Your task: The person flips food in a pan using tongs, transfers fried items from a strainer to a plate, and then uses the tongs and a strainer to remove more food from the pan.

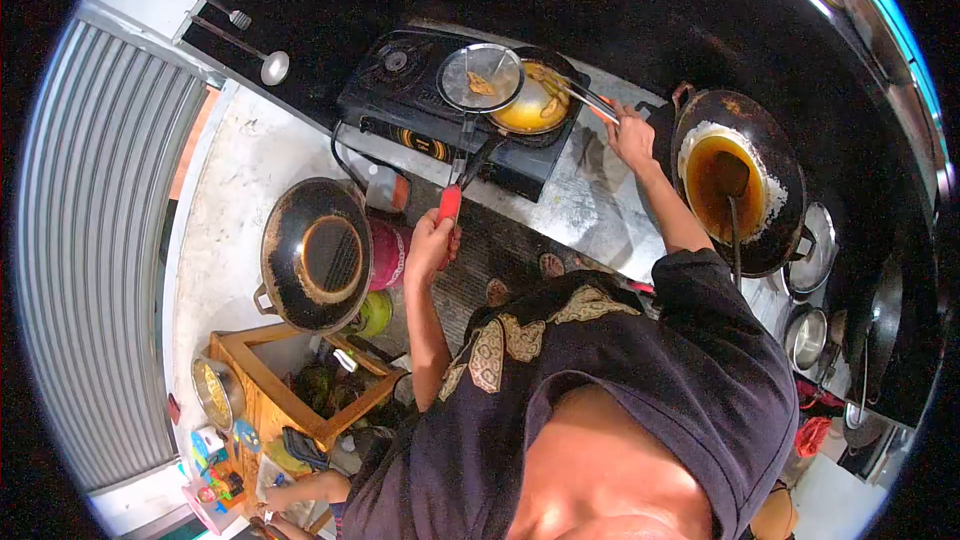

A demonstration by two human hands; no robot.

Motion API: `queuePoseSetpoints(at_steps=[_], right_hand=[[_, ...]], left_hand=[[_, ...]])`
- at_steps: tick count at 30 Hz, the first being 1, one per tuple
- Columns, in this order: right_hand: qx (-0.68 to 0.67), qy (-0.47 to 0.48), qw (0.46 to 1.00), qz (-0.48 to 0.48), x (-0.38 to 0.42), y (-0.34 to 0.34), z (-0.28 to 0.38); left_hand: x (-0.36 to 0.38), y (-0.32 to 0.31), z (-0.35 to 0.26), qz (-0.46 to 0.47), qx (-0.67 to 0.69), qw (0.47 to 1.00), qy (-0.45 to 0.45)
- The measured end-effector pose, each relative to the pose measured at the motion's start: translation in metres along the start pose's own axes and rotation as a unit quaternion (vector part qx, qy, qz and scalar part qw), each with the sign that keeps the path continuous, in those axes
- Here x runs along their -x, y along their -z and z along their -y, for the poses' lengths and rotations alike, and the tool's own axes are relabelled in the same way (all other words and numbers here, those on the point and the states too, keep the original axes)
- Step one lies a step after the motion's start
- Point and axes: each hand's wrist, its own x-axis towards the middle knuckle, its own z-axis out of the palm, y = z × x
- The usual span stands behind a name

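Note:
My left hand grips the red handle of a round mesh skimmer. The skimmer hangs over the left edge of a small frying pan of yellow oil and carries one piece of fried food. My right hand holds metal tongs, whose tips reach into the same pan. The pan sits on a black stove.
To the right stands a big wok of dark oil with a ladle in it. An empty blackened wok rests at left beside a pink gas cylinder. Lower left are a wooden stand and another person's arm. Pots stand at right.

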Motion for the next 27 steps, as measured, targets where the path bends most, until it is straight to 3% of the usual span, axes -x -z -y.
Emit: queuePoseSetpoints(at_steps=[19, 22, 25, 27], right_hand=[[0.018, -0.005, 1.0, 0.005, 0.001, -0.009, -0.006], [0.006, -0.067, 0.997, 0.036, -0.003, -0.001, -0.001], [-0.082, -0.19, 0.975, 0.085, -0.012, 0.031, 0.013], [-0.158, -0.214, 0.959, 0.096, -0.018, 0.023, 0.007]], left_hand=[[-0.003, 0.001, 0.009, 0.0, 0.001, 1.0, 0.01], [-0.005, 0.0, 0.009, -0.002, 0.004, 1.0, 0.002], [0.002, -0.003, -0.004, 0.004, -0.005, 1.0, 0.027], [0.001, -0.005, -0.002, 0.009, 0.007, 0.999, 0.032]])
